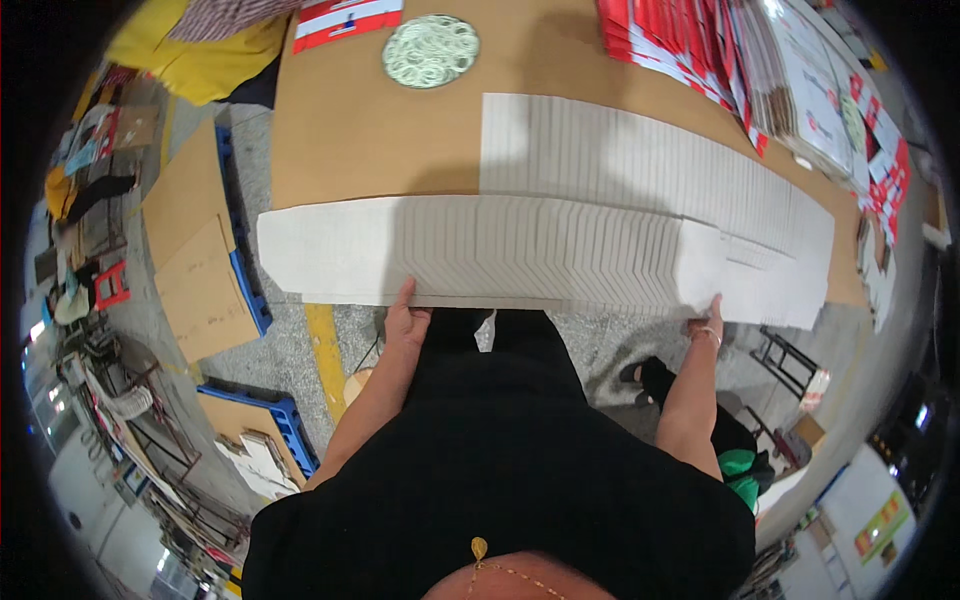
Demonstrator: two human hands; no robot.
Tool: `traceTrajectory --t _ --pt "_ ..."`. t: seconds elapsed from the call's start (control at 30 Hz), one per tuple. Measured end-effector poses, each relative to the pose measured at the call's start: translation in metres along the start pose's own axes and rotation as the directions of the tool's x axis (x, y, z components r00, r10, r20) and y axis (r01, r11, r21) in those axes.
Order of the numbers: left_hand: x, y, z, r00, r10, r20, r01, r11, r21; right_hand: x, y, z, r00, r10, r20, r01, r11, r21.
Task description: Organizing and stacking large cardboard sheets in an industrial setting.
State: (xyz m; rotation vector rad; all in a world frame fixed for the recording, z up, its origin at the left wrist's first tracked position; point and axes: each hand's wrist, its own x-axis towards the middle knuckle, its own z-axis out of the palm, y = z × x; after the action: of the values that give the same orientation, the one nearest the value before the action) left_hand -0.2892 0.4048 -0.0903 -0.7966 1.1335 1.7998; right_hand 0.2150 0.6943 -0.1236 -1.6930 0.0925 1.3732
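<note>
A long row of white cardboard sheets [330,250], overlapping like a fan, lies along the table's near edge and juts out over it. My left hand [405,322] grips its front edge left of the middle, thumb on top, the other fingers partly hidden underneath. Toward the right end, my right hand [708,322] pinches the same edge, its thumb on the upper face and its fingers mostly out of sight below. Behind this row, a second overlapping row of white sheets [590,150] rests flat on the brown tabletop [370,140] and reaches to the right.
A round heap of pale rubber bands [431,50] is at the back, beside a red-and-white printed piece [345,20]. Red and white folded cartons [680,50] are stacked at the back right. Brown cardboard [200,270] on a blue pallet [250,290] occupies the floor at left.
</note>
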Motion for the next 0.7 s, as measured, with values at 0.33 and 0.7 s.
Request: traceTrajectory --t 0.33,0.7 --pt "0.019 0.051 -0.058 0.998 0.063 -0.018 -0.063 0.998 -0.013 -0.031 0.058 0.015 0.996 -0.023 0.089 0.027 0.999 -0.039" --pt "0.045 0.2 -0.117 0.972 0.218 0.091 -0.22 0.976 0.012 -0.122 0.201 0.065 0.99 0.036 0.136 -0.035 0.999 -0.008"
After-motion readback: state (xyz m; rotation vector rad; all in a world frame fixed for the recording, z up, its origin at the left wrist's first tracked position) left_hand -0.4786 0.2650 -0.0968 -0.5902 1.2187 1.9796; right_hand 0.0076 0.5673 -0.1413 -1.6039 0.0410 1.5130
